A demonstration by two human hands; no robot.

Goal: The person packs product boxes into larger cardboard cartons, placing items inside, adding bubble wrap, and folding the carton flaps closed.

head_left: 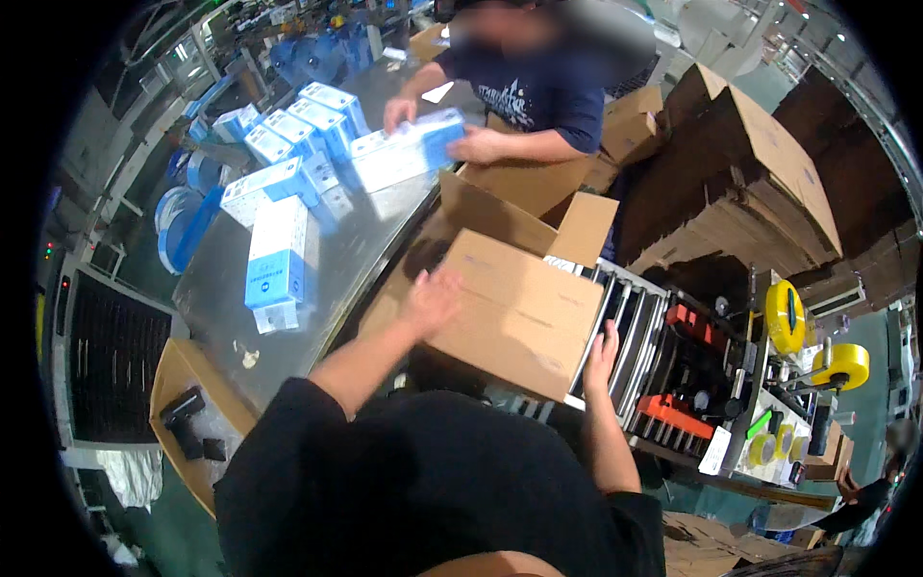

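Note:
A closed brown cardboard box (519,313) rests in front of me, partly on the roller conveyor. My left hand (433,303) lies against its left side with the fingers spread, slightly blurred. At the box's right edge is my right hand (603,358), its fingers stretched out flat beside the cardboard. Neither hand is wrapped around anything. Just beyond the box stands another carton with raised flaps (585,229). Behind that carton, a co-worker (538,106) in a dark shirt holds white-and-blue boxes (399,154) with both hands over the table.
Several white-and-blue boxes (279,255) stand on the metal table (216,298) at left. To the right, the conveyor rollers (630,322) lead into a taping machine (692,385) with yellow tape rolls (786,317). Stacked flat cartons (731,183) rise at the far right. An open carton (173,370) sits lower left.

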